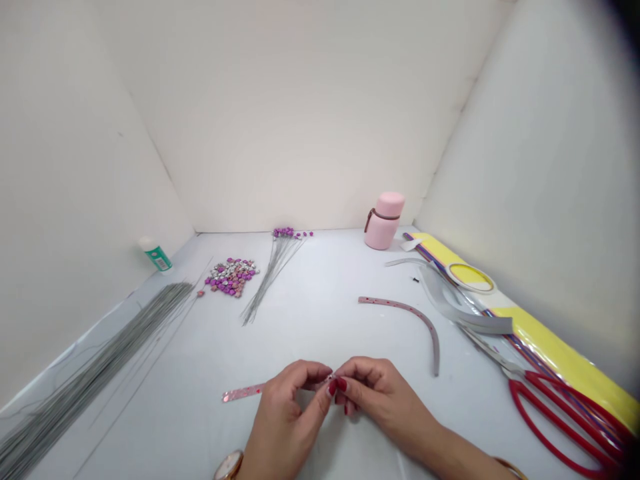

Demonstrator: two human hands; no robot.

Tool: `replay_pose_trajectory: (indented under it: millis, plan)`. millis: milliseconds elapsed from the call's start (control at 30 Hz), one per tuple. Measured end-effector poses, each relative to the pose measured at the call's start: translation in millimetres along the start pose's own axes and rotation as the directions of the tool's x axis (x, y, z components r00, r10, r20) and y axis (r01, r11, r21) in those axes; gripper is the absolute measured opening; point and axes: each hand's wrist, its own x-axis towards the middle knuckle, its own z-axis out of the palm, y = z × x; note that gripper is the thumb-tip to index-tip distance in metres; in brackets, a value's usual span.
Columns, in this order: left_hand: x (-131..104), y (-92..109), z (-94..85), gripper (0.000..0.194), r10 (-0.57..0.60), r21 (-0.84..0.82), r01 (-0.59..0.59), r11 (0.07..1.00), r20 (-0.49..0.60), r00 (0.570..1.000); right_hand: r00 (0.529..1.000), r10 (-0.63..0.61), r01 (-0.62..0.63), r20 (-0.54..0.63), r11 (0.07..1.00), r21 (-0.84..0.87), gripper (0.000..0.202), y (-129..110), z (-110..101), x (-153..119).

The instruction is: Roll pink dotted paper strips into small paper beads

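A curved strip [416, 311] lies between the right hand [379, 392] and scissors [513, 368].

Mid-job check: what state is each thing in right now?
Left hand: pinching the patterned strip
Right hand: pinching, fingertips meeting the left's
Patterned strip: held, one end free
Loose pink strip: curved, unheld
Scissors: lying, blades apparently closed
Pink flask: upright, lid on
Coloured pieces: heaped
Bare wires: bundled, some stray
Purple-tipped wires: gathered, partly fanned
White ring: lying flat
Green-labelled bottle: white end up
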Motion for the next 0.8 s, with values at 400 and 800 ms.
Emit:
replay_pose_trajectory:
  millis: [400, 800]
  plan:
    - [7.7, -9.3, 2.5, 0.023, -0.235, -0.293, 0.26, 0.92, 0.118, 0.965, 0.999, -0.026, 0.024, -0.023, 0.997, -0.072, 0.018, 6.6, -2.2, 0.6]
    - [7.0, -4.6, 0.6, 0.017, -0.142, -0.27, 0.191, 0.944, 0.188, 0.972, 0.999, 0.034, -0.033, -0.007, 0.994, 0.1, 0.023, -0.2, 0.2, -0.5]
